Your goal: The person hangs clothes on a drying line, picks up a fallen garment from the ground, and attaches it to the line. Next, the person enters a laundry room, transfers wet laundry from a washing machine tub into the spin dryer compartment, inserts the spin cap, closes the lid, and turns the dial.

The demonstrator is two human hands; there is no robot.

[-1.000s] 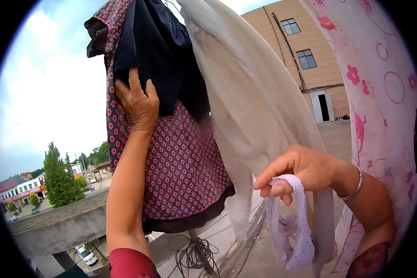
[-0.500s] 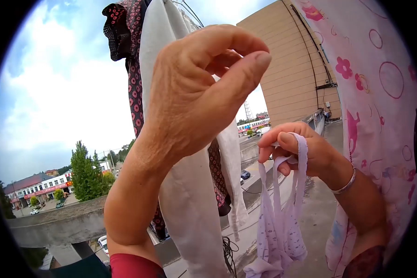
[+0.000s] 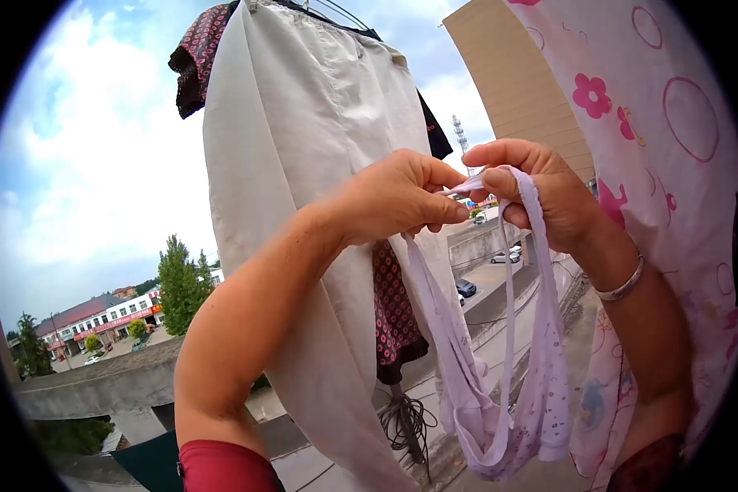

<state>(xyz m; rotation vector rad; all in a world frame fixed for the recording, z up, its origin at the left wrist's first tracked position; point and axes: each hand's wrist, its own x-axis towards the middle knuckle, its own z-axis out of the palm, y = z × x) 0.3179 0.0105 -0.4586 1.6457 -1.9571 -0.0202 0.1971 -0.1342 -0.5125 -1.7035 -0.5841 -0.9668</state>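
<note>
A pale lilac bra point(image 3: 541, 402) with thin straps and a small print hangs in loose loops below my two hands. My left hand point(image 3: 398, 197) pinches one strap between thumb and fingers and pulls it sideways. Close beside it, my right hand point(image 3: 549, 197), with a bangle on the wrist, is closed on the straps at the top, one looped over its fingers. Behind my left hand hang white trousers point(image 3: 303, 123). Dark clothing with pink rings point(image 3: 398, 307) shows between and beside the trouser legs.
Pink flowered cloth point(image 3: 672, 107) hangs close on the right, beside my right arm. A concrete parapet point(image 3: 98, 381) runs along the left. Coiled dark wire point(image 3: 406, 422) hangs low behind the trousers. Beyond are a tan building point(image 3: 525, 74), trees and parked cars.
My left hand has come down from high up, where it held nothing, and now grips a strap beside my right hand. The bra is spread wider, and the view has shifted toward the trousers.
</note>
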